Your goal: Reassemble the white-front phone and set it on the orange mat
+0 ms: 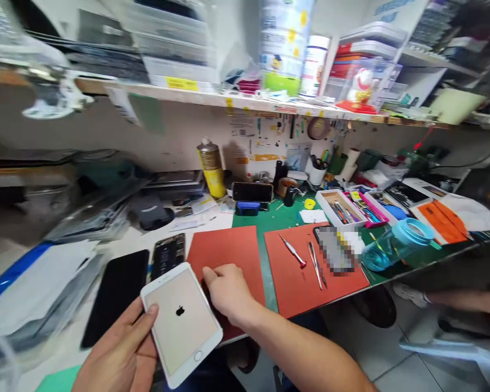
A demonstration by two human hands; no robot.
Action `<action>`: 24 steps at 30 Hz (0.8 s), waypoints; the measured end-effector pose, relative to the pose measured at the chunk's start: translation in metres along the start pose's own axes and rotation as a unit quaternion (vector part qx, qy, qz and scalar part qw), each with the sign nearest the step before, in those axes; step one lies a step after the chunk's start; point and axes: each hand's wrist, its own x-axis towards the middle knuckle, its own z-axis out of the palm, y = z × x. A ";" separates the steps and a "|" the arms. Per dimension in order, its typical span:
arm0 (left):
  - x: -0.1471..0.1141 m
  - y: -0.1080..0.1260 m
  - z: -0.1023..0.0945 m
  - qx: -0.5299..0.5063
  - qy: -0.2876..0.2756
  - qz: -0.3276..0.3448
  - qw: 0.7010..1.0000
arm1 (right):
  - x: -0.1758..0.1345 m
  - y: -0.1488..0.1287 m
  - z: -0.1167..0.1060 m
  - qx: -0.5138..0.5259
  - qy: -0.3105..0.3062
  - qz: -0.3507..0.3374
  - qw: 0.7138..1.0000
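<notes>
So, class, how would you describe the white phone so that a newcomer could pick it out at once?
Find the left-hand red mat, one of two. In front of its near left corner, the left hand holds the white phone. A lit, pale screen with a black apple logo sets it apart from the black slab to its left.

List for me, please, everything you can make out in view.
lit phone: one, white, front
opened phone: one, black, behind it
flat panel: one, black, left
mats: two, red, centre and right
screwdriver: one, silver and red, right mat
tweezers: count unclear, silver, right mat
pixelated item: one, grey, right mat
bottle: one, turquoise, right
spray can: one, yellow, rear
open trays: at least two, white and pink, rear
figurine: one, white, shelf
others: too cluttered to count
left fingers: one set, bare, gripping lit phone
right fingers: one set, bare, beside lit phone
</notes>
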 end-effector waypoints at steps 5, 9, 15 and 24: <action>0.032 -0.015 0.046 0.048 -0.079 -0.011 0.996 | -0.037 0.036 -0.059 0.065 -0.021 -0.014 0.998; 0.047 -0.031 0.084 0.068 -0.151 0.005 0.986 | -0.051 0.058 -0.086 0.215 -0.088 0.015 0.973; 0.045 -0.047 0.088 0.146 -0.180 -0.010 0.973 | -0.038 0.052 -0.101 0.237 -0.038 0.005 0.971; 0.029 -0.079 0.025 0.253 -0.166 0.040 0.952 | -0.029 0.059 -0.101 0.177 -0.044 0.022 0.983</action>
